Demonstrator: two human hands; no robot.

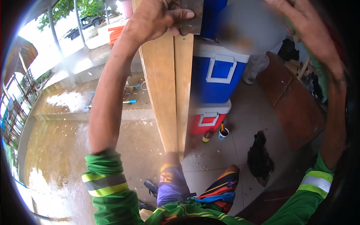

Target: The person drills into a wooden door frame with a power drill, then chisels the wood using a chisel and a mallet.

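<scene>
My left hand [155, 19] is at the top of the view, closed on a dark flat plate [192, 18] with the thumb lying across its face. The plate is against the upper end of an upright wooden post [165, 75], which has a long groove down its length. My right hand [305, 28] is raised at the upper right. Its fingers are partly cut off by the frame edge, and whatever they touch is not visible. Between the hands, a blurred grey round patch [251, 26] covers part of the view.
A blue cooler [221, 84] stands on a red cooler [202, 122] right of the post. Near them are a small bottle [207, 136] and a white cup with a brush [224, 132]. A brown cabinet panel [285, 97] and black cloth [260, 159] lie rightward. Wet concrete [63, 146] extends left.
</scene>
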